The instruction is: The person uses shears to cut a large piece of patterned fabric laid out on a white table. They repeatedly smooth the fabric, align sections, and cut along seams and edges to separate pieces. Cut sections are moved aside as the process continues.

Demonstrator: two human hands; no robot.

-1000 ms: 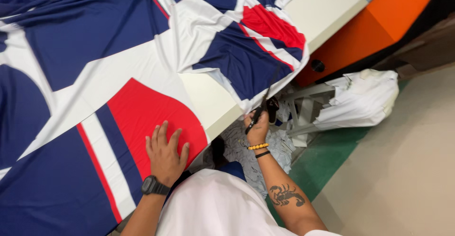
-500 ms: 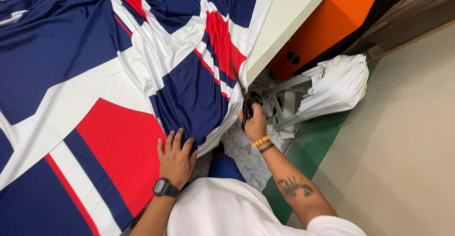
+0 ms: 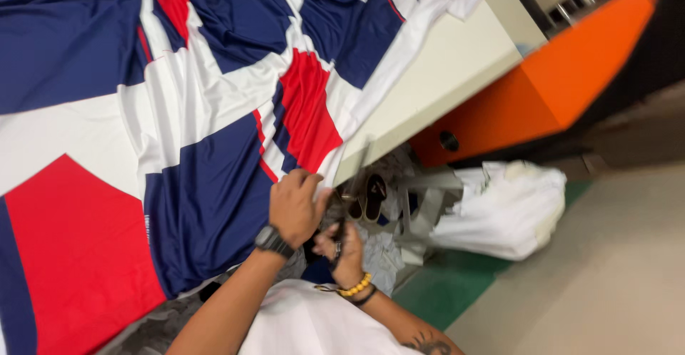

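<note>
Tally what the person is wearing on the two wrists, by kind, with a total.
Black wristwatch, on the left hand's wrist: 1
Yellow bead bracelet, on the right hand's wrist: 1
Dark band beside the beads: 1
Total: 3

A single head-worn camera looks steeply down from above the person's chest, tilted. Close up, the patterned fabric (image 3: 214, 148) fills the frame from 9 to 12 o'clock. The desk (image 3: 442, 77) edge runs toward 1 o'clock, and the floor (image 3: 606, 291) lies at 4 o'clock.
</note>
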